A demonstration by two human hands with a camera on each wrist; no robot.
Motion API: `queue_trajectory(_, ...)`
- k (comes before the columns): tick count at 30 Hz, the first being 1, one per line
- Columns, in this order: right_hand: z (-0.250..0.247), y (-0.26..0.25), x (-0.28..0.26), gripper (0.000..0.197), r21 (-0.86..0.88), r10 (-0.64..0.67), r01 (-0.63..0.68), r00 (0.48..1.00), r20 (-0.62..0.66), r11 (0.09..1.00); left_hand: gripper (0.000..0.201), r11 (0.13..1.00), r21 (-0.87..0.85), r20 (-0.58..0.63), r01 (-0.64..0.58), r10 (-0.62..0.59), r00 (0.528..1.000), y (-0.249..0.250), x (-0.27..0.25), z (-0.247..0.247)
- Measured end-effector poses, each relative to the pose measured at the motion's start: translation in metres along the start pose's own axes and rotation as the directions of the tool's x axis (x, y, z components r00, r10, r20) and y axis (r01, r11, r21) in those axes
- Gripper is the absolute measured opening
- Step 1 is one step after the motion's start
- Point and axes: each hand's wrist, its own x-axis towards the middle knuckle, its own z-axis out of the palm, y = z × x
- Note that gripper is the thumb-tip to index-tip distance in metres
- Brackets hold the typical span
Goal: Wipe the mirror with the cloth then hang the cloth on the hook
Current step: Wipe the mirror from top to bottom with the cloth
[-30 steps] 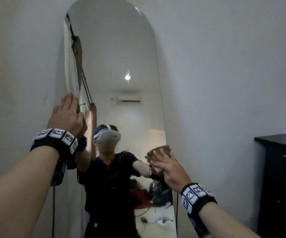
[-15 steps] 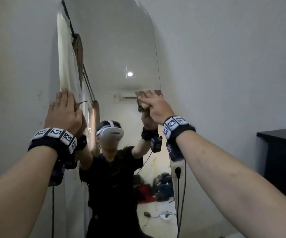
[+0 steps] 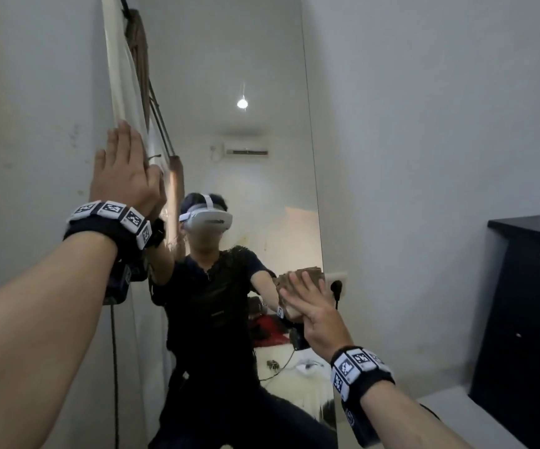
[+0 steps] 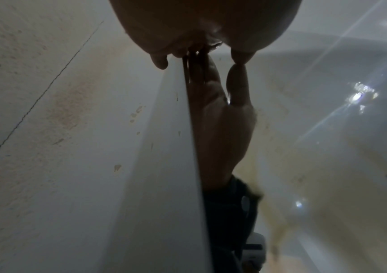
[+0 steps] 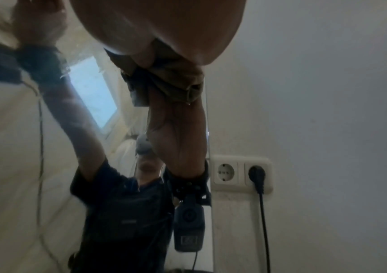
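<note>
A tall arched mirror (image 3: 229, 76) leans on the white wall. My right hand (image 3: 314, 306) presses a bunched brown cloth (image 3: 309, 274) flat against the glass at the mirror's right edge, about mid-height, fingers fairly straight over it. In the right wrist view the cloth (image 5: 173, 81) is wadded between my palm (image 5: 159, 27) and the glass. My left hand (image 3: 126, 170) rests on the mirror's left edge with fingers straight and pointing up. In the left wrist view its thumb touches the glass (image 4: 304, 129). No hook is in view.
A black cabinet (image 3: 527, 303) stands at the right. A double wall socket (image 5: 241, 173) with a black plug and cord sits just right of the mirror's edge, close to my right hand. A cable (image 3: 113, 351) hangs from my left wrist.
My right hand swept the cloth up along the mirror's right edge, then back down to mid-height. My left hand stayed on the left edge, its fingers now straighter.
</note>
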Motion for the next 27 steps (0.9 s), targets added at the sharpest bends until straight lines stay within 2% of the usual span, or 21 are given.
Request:
queue_trajectory(3,-0.009,-0.004,0.0,0.072,0.018,0.03,-0.03,0.999,0.039,0.999,0.066,1.0,0.006,0.012,-0.002,0.002,1.0,0.0,-0.003,-0.004)
queue_trajectory(6,-0.033,-0.018,0.01,0.069,0.14,0.109,-0.115,0.993,0.045,0.983,0.067,1.0,0.005,-0.038,-0.014,0.014,0.999,0.005,-0.018,-0.005)
queue_trajectory(8,-0.057,-0.029,0.028,0.066,0.259,0.185,-0.167,0.982,-0.047,0.951,0.066,0.999,0.025,-0.053,-0.039,0.041,0.998,0.008,-0.041,-0.001)
queue_trajectory(9,-0.07,-0.035,0.042,0.064,0.271,0.193,-0.152,0.973,-0.13,0.951,0.066,0.997,0.035,-0.027,-0.062,0.063,0.998,0.008,-0.055,0.002)
queue_trajectory(12,-0.105,-0.047,0.106,0.062,0.145,0.065,-0.01,0.924,-0.376,0.989,0.066,0.99,0.055,0.064,-0.132,0.128,0.99,0.004,-0.098,0.011)
queue_trajectory(14,-0.12,-0.058,0.156,0.059,0.019,-0.041,0.054,0.903,-0.427,0.998,0.065,0.984,0.079,0.102,-0.157,0.149,0.984,0.0,-0.125,0.016)
queue_trajectory(15,-0.124,-0.063,0.178,0.057,-0.043,-0.071,0.058,0.912,-0.404,0.997,0.064,0.982,0.091,0.114,-0.164,0.154,0.982,0.0,-0.136,0.019)
queue_trajectory(17,-0.118,-0.068,0.206,0.058,-0.146,-0.103,0.066,0.96,-0.262,0.987,0.064,0.983,0.094,0.137,-0.157,0.144,0.98,-0.003,-0.155,0.028)
queue_trajectory(20,-0.084,-0.063,0.205,0.063,-0.161,-0.05,0.045,0.998,-0.029,0.986,0.066,0.989,0.089,0.173,-0.116,0.099,0.98,-0.008,-0.172,0.041)
queue_trajectory(27,0.003,-0.04,0.073,0.057,-0.077,-0.155,0.151,0.987,-0.043,0.986,0.068,0.994,0.061,0.194,-0.091,0.078,0.978,-0.009,-0.175,0.052)
